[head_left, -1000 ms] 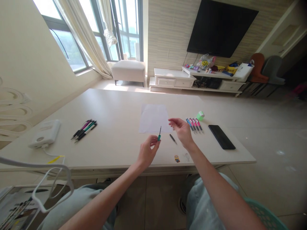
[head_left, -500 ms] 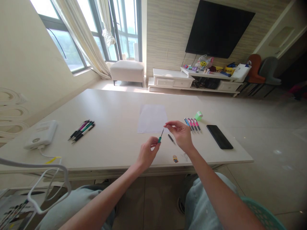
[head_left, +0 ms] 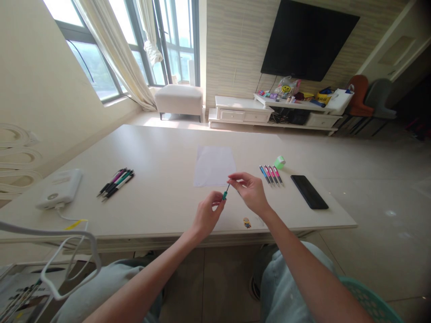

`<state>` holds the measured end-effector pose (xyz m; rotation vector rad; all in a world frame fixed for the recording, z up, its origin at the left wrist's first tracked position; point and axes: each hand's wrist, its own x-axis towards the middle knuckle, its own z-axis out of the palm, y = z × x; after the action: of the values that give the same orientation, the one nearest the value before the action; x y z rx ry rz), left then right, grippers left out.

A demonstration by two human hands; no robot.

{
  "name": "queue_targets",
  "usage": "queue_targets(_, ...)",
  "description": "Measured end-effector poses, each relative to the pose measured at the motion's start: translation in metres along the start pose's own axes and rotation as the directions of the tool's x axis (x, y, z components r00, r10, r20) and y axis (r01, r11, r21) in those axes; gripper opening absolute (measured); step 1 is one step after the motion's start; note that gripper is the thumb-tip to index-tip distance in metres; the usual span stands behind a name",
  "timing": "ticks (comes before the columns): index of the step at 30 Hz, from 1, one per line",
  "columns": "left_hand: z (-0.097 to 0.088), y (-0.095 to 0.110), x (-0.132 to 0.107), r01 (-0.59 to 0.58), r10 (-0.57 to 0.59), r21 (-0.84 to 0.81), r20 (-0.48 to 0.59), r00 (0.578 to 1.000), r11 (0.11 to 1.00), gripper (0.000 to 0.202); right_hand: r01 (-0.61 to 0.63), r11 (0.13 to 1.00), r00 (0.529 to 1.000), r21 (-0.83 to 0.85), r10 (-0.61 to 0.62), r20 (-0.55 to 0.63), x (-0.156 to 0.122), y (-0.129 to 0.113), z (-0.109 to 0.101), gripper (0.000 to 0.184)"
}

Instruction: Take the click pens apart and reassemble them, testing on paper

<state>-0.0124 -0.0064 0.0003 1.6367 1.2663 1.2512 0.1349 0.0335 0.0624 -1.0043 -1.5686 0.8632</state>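
- My left hand [head_left: 208, 215]: fingers pinched on a green-and-black pen part [head_left: 224, 194], held upright above the tabletop [head_left: 161, 166].
- My right hand [head_left: 249, 194]: fingers loosely curled just beside the pen part's tip; contact cannot be told.
- Sheet of paper [head_left: 214, 166]: just far of both hands.
- Row of pens [head_left: 270, 175]: right of my right hand.

No legible text or labels anywhere in view.

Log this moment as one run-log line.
left hand: holds green pen part | right hand: fingers near its black tip | nearby: paper sheet
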Motion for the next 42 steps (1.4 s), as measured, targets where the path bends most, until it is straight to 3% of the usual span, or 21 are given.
queue_targets(6, -0.001, -0.001, 0.000, -0.007, 0.007, -0.002, -0.021, 1.000, 1.000, 0.011, 0.020, 0.999, 0.995, -0.030, -0.017, 0.099, -0.002, 0.003, -0.001, 0.034)
queue_targets(9, -0.001, -0.002, 0.000, 0.001, -0.001, 0.000, -0.035, 0.999, 1.000, 0.011, -0.039, 0.980, 0.988, -0.195, 0.067, 0.139, 0.004, 0.013, -0.019, 0.027)
queue_targets(11, -0.001, -0.003, 0.000, 0.003, -0.003, 0.003, -0.038, 0.999, 1.000, 0.011, -0.144, 0.900, 0.980, -0.412, 0.188, 0.069, 0.008, 0.026, -0.031, 0.019)
queue_targets(13, -0.001, -0.004, 0.001, 0.004, -0.003, 0.005, -0.036, 0.999, 1.000, 0.012, -0.237, 0.752, 0.947, -0.615, 0.321, 0.028, 0.009, 0.041, -0.039, 0.023)
queue_targets(15, 0.000, -0.004, 0.001, 0.004, -0.004, 0.010, -0.038, 0.999, 1.000, 0.012, -0.256, 0.625, 0.910, -0.738, 0.413, 0.034, 0.007, 0.055, -0.039, 0.028)
queue_targets(17, 0.000, -0.004, 0.001, 0.003, -0.002, 0.017, -0.042, 0.999, 1.000, 0.012, -0.228, 0.561, 0.891, -0.796, 0.450, 0.062, 0.005, 0.064, -0.034, 0.023)
queue_targets(19, -0.001, -0.004, 0.001, -0.003, 0.004, 0.021, -0.042, 0.999, 1.000, 0.012, -0.211, 0.553, 0.895, -0.806, 0.441, 0.068, 0.004, 0.067, -0.029, 0.011)
queue_targets(20, -0.001, -0.004, 0.001, -0.007, 0.007, 0.022, -0.042, 0.999, 1.000, 0.011, -0.217, 0.578, 0.906, -0.786, 0.419, 0.058, 0.004, 0.066, -0.027, 0.007)
queue_targets(22, -0.003, -0.004, 0.001, -0.009, 0.010, 0.025, -0.041, 0.999, 1.000, 0.012, -0.248, 0.713, 0.935, -0.656, 0.354, 0.031, 0.007, 0.060, -0.027, 0.008)
queue_targets(24, -0.004, -0.005, 0.001, -0.006, 0.008, 0.029, -0.042, 0.999, 1.000, 0.012, -0.236, 0.889, 0.963, -0.391, 0.267, 0.026, 0.009, 0.048, -0.030, 0.016)
queue_targets(26, -0.004, -0.006, 0.001, -0.003, 0.005, 0.035, -0.041, 0.999, 0.999, 0.012, -0.172, 0.979, 0.984, -0.106, 0.175, 0.022, 0.009, 0.035, -0.034, 0.024)
queue_targets(28, -0.004, -0.007, 0.000, -0.006, 0.008, 0.043, -0.037, 0.999, 0.999, 0.011, -0.110, 0.991, 0.994, 0.074, 0.111, -0.017, 0.008, 0.023, -0.037, 0.028)
queue_targets(31, -0.002, -0.008, -0.001, -0.016, 0.017, 0.056, -0.018, 1.000, 0.998, 0.010, -0.068, 0.981, 0.992, 0.183, 0.085, -0.090, 0.004, 0.012, -0.039, 0.028)
queue_targets(42, 0.000, -0.007, 0.000, -0.024, 0.023, 0.082, 0.014, 1.000, 0.996, 0.009, -0.056, 0.986, 0.996, 0.159, 0.066, -0.062, 0.001, 0.003, -0.036, 0.022)
